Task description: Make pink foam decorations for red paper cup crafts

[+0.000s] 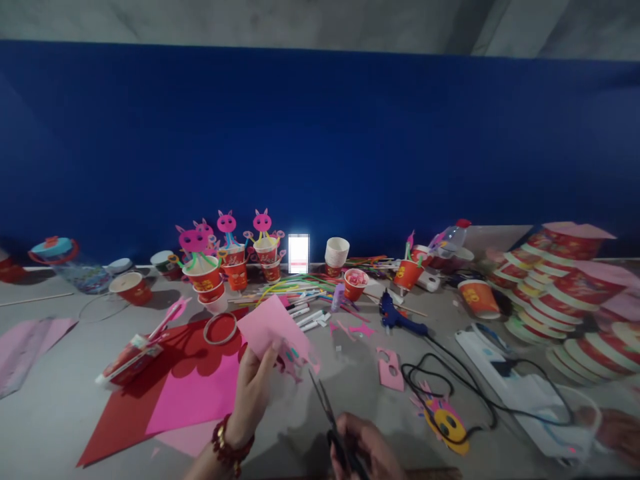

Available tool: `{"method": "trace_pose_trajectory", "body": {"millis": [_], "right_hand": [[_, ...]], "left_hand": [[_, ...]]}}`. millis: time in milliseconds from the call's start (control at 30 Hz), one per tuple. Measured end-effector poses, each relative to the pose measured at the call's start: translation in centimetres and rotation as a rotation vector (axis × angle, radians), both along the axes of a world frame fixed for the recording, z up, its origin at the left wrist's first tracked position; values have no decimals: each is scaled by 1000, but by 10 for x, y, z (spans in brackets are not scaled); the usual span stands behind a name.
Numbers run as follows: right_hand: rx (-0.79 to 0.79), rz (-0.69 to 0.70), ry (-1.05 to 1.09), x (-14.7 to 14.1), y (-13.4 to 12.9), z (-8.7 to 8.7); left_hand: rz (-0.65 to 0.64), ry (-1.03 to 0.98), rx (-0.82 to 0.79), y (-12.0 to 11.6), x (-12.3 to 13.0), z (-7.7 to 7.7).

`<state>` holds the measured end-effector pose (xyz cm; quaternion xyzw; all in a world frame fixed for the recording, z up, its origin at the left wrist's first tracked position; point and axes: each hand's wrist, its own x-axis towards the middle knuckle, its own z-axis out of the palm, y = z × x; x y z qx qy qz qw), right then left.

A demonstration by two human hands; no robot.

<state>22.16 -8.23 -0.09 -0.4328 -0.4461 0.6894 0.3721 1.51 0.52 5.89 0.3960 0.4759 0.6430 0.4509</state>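
My left hand (255,380), with a beaded bracelet at the wrist, pinches a sheet of light pink paper (269,325). The paper's lower right part has cut, ragged edges and small teal marks, blurred in places. In my right hand (363,445) is a pair of dark scissors (327,410), fingers wrapped round the handles. The scissors' tips point up and left, just below and right of the paper, apart from it. Beneath my left hand lie a bright pink sheet (200,393) and a red sheet (120,420).
Paper-cup figures with pink heads (226,223) stand at the back left. A blue glue gun (400,317) with a black cord lies right of centre. Stacked red cups (555,287), a white power strip (520,393) and another person's hand (617,430) are at the right. Markers (313,320) lie mid-table.
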Motion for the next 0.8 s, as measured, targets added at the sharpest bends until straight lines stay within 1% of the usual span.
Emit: {"method": "trace_pose_trajectory", "body": {"millis": [100,267,333,467,567,667,800], "right_hand": [[-6,-35,-23,-9,-1,-5],[9,-8,119,-12,8,-9],[23,-8,140,-11,10,-8],[-14,-15,167,-10,11,-5],[-23,-27,194,-14,13,-4],[-2,-52,167,-16,13,-3],[-1,-103,138,-15,12,4]], "left_hand": [[-2,14,-3,-2,3,-2],[-48,45,2,-5,7,0],[-40,52,11,-5,7,0],[-55,64,13,-6,10,-2],[-91,64,4,-9,15,-3],[-130,43,-28,-14,18,-3],[-212,61,-82,-16,12,-8]]}}
